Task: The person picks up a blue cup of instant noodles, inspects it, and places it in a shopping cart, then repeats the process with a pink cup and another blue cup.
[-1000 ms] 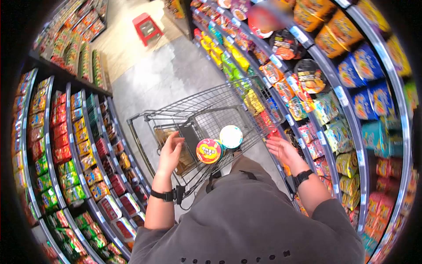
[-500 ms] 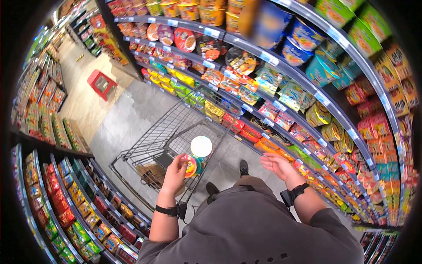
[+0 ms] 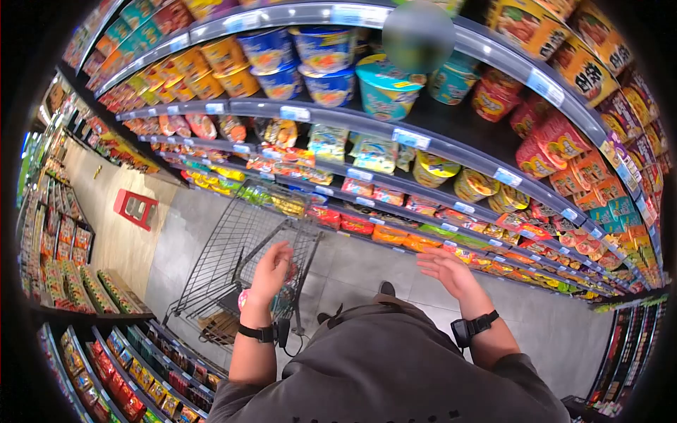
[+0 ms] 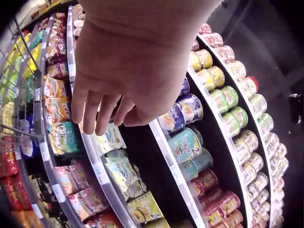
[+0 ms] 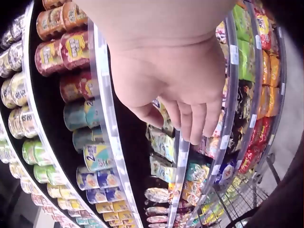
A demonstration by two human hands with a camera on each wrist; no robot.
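Observation:
My left hand (image 3: pixel 271 271) is held out in the air over the near side of a wire shopping cart (image 3: pixel 211 271). Its fingers are relaxed and nothing is in them; the left wrist view shows the same bare hand (image 4: pixel 130 76) against the shelves. Behind that wrist a bit of a pink tub (image 3: pixel 244 299) peeks out, the rest hidden. My right hand (image 3: pixel 449 273) hovers palm inward before the lower shelves, holding nothing. In the right wrist view its fingers (image 5: pixel 197 118) hang loosely. Ahead stand a teal noodle tub (image 3: pixel 390 88), blue noodle tubs (image 3: pixel 324 53) and pink noodle tubs (image 3: pixel 553 144).
Long curved shelves (image 3: pixel 338 116) of packaged noodles run across the front. Bagged goods fill another rack (image 3: pixel 134 374) at lower left. A red stool (image 3: pixel 137 209) stands on the floor beyond the cart. Folded brown cardboard (image 3: pixel 220 328) lies low at the cart's handle end.
The head view has swung right to face the shelves, so cart and stool sit further left. The tubs in the cart have become mostly hidden behind my left arm. Both hands stay raised.

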